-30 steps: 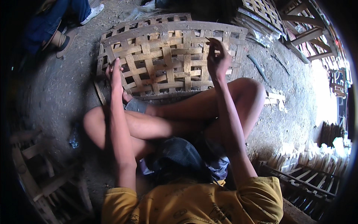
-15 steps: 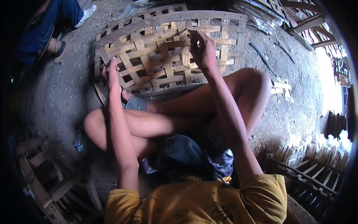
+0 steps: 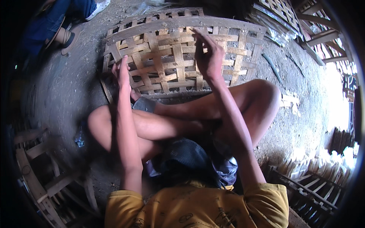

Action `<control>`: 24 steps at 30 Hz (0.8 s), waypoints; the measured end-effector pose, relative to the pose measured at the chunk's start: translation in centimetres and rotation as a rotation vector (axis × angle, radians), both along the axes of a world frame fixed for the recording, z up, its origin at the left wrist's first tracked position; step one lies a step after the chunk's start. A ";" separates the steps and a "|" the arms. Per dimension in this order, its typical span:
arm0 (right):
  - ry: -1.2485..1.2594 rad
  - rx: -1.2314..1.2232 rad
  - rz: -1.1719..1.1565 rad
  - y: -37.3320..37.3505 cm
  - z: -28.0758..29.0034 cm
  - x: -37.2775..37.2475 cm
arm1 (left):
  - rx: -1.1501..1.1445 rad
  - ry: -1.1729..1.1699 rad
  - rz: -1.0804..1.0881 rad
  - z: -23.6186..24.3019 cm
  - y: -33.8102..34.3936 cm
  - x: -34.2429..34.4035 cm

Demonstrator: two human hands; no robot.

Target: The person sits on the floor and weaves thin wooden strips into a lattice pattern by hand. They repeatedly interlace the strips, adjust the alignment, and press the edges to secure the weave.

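A woven bamboo panel (image 3: 176, 57) with a wooden edge bar lies in front of my crossed legs. My left hand (image 3: 122, 74) is at its left edge, index finger stretched along it and the other fingers bent around the side. Over the upper middle of the lattice is my right hand (image 3: 211, 57), its long fingers reaching toward the far bar and a gap showing between them and the thumb. Nothing is plainly visible in that hand. Whether its fingertips touch the strips is hard to tell.
Another slatted panel (image 3: 167, 14) shows behind the far bar. A person's leg and shoe (image 3: 99, 8) are at the upper left. Wooden frames stand at lower left (image 3: 38, 190) and upper right (image 3: 323, 24). A slatted crate (image 3: 308, 190) with pale bundles is at lower right.
The whole view has shifted, so the panel appears farther right and a little lower. My right hand sits slightly farther left over the panel; my left hand stays at its edge.
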State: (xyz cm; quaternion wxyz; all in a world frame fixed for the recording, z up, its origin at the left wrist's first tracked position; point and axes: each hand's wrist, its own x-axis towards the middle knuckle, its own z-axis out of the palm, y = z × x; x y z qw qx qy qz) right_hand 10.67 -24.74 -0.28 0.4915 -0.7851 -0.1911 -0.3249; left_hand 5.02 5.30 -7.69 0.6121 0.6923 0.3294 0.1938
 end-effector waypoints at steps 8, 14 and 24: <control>0.147 0.101 -0.042 4.9 -0.5 -1.0 | -0.006 -0.051 0.102 -0.2 -0.8 -0.1; 0.031 0.084 -0.048 6.2 -1.3 -0.4 | 0.002 -0.081 0.130 -0.9 -0.7 -0.1; 0.135 0.138 0.071 13.0 -1.7 -1.2 | 0.107 -0.010 0.212 -1.4 -0.2 0.6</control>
